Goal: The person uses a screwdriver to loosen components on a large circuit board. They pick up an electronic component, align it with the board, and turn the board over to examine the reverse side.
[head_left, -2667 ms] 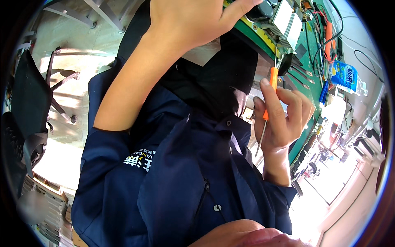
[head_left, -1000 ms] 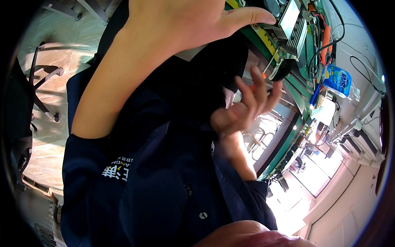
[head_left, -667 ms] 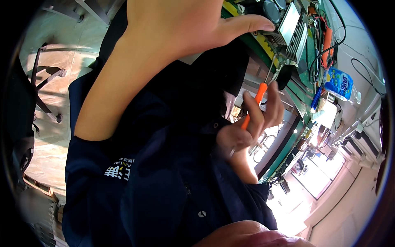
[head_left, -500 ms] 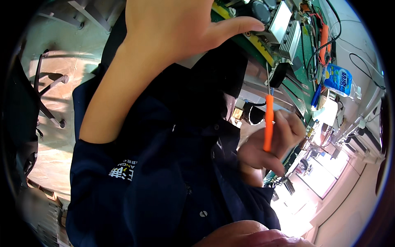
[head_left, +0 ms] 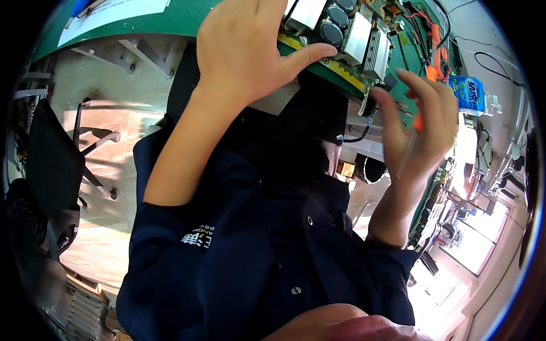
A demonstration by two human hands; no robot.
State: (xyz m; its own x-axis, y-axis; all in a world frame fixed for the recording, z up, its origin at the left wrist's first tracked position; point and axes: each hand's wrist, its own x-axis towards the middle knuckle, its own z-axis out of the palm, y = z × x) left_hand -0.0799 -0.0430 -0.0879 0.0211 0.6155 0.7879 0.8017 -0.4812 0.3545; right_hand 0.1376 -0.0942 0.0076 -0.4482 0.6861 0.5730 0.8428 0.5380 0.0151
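At the top centre, my left hand [head_left: 244, 54] rests by the near edge of a circuit board with yellow edging [head_left: 347, 75]. Its thumb is stretched out beside a round dark capacitor [head_left: 331, 34], and its other fingers run past the upper edge of the view. The board also carries silver heatsinks [head_left: 357, 38]. On the right, my right hand [head_left: 429, 122] is raised with an orange-handled screwdriver [head_left: 418, 121] inside it, partly hidden by the fingers. Thumb and fingertips are apart, near a black connector [head_left: 369, 102] with a cable at the board's corner.
The green bench [head_left: 187, 21] bears a white paper sheet [head_left: 111, 18] at far left. Past the board lie orange-handled tools [head_left: 435, 40] and black cables. A blue-labelled bottle [head_left: 467, 95] stands at right. A black chair [head_left: 48, 153] is at left.
My right hand has moved up and away, toward the bench's right part, turning the screwdriver within the hand. My left hand stays at the board while the view shifts, showing more of the bench.
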